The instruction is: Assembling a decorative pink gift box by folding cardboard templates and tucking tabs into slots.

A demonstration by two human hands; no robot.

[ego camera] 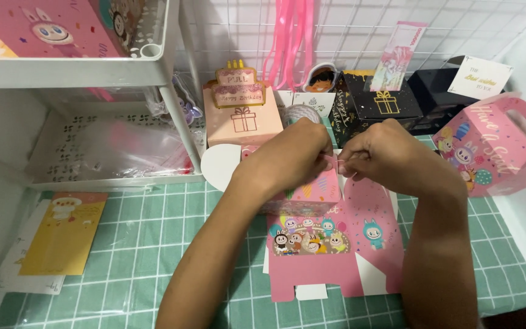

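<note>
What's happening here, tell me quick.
A person's two hands meet over a pink box on a green checked mat. The left hand and right hand pinch something small and pink between their fingers, right above the box; what it is cannot be told. A flat pink cardboard sheet with cartoon figures lies under them. More gift boxes stand behind.
</note>
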